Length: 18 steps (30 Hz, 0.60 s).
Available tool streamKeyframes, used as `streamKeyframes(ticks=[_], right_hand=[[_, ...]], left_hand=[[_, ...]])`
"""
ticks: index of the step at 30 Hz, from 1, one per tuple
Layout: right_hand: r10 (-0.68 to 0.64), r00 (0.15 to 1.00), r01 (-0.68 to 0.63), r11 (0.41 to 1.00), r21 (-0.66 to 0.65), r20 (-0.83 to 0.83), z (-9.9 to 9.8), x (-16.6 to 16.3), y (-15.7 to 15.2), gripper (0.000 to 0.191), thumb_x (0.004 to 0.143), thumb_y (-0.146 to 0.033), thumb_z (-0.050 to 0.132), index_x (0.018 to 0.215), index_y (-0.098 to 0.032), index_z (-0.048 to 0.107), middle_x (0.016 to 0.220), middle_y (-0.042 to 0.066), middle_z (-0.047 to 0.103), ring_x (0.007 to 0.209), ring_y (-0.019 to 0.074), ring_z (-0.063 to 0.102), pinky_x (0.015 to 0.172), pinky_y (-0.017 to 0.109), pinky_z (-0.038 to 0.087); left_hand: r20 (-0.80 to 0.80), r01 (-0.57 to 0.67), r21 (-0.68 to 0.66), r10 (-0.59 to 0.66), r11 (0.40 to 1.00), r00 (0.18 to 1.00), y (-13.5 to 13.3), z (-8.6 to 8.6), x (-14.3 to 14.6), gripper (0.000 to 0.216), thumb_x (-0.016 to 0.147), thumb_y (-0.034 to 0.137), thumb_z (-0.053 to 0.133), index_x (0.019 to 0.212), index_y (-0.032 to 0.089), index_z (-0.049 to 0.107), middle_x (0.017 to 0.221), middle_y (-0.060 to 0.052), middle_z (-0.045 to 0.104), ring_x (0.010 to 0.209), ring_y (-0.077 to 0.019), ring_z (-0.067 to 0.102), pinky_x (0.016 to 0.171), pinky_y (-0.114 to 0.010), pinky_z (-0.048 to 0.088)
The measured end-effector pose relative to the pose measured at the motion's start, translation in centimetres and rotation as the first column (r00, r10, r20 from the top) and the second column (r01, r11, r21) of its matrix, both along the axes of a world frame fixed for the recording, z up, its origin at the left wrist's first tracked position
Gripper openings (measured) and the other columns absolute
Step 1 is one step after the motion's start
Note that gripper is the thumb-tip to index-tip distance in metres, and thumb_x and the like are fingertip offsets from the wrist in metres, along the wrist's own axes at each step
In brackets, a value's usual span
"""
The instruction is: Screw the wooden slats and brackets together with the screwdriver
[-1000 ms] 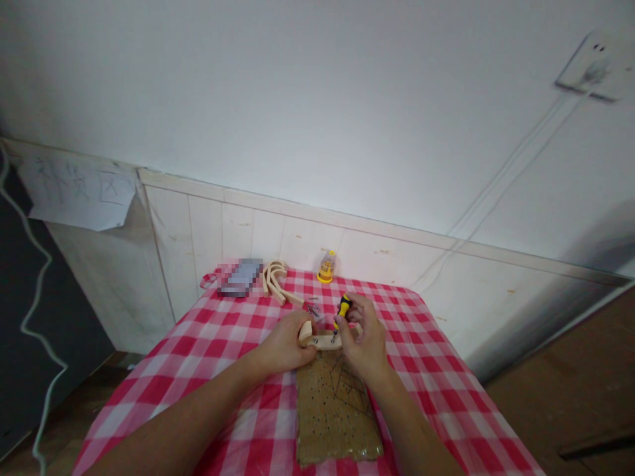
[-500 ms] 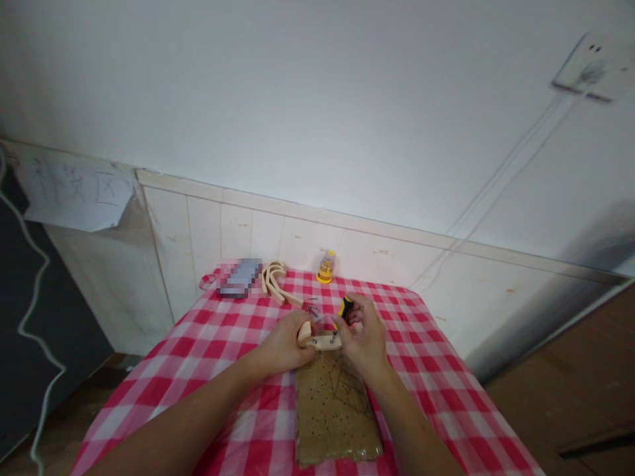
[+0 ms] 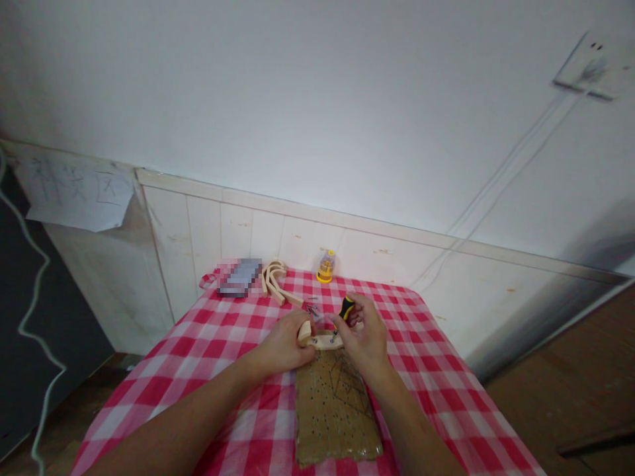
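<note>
My left hand (image 3: 288, 342) is closed round the left end of a pale curved wooden piece (image 3: 323, 342), which lies at the far end of a brown, tape-covered board (image 3: 335, 410). Two dark screws show in the wood. In my right hand (image 3: 364, 337) is a yellow-and-black screwdriver (image 3: 346, 307), tilted, its tip down at the right screw (image 3: 333, 340). The board is dotted with small holes and has pencil-like lines drawn on it. Just beyond the wood lie several loose screws (image 3: 312, 309).
More curved wooden pieces (image 3: 274, 283) lie at the back of the red-and-white checked tablecloth (image 3: 238, 390). A phone-like dark slab (image 3: 241, 277), partly blurred, is left of them. A yellow-based clear container (image 3: 326, 267) stands by the wall (image 3: 377, 248).
The screwdriver and the fingers of my right hand have shifted very slightly. My left hand, the wooden piece and the board look unmoved.
</note>
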State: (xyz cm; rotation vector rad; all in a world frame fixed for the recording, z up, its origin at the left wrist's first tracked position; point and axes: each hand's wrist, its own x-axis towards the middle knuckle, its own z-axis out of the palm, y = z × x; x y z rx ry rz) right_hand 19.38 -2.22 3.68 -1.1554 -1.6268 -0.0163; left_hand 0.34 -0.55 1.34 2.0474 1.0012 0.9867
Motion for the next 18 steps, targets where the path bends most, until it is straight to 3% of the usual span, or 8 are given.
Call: streamKeyframes(ticks=[7, 18], right_hand=[[0.097, 0.994, -0.096, 0.995, -0.019, 0.041, 0.33, -0.01, -0.7, 0.04, 0.089, -0.02, 0.061, 0.129, -0.024, 0.055, 0.102, 0.006, 0.073, 0.084, 0.0212, 0.073, 0.077, 0.037, 0.061], [0.105, 0.994, -0.104, 0.993, -0.058, 0.016, 0.47, -0.23, -0.71, 0.042, 0.089, -0.02, 0.063, 0.13, -0.025, 0.056, 0.102, 0.005, 0.072, 0.078, 0.0198, 0.071, 0.074, 0.036, 0.062]], left_hand=[[0.004, -0.001, -0.04, 0.001, 0.999, 1.0, 0.06, -0.09, -0.01, 0.019, 0.059, 0.012, 0.059, 0.076, 0.019, 0.052, 0.076, 0.002, 0.054, 0.069, -0.0149, 0.05, 0.062, -0.025, 0.036], [0.021, -0.005, -0.036, 0.005, 0.999, 1.0, -0.06, 0.01, 0.04, 0.021, 0.059, 0.011, 0.059, 0.078, 0.018, 0.055, 0.078, 0.001, 0.056, 0.07, -0.0154, 0.051, 0.063, -0.025, 0.036]])
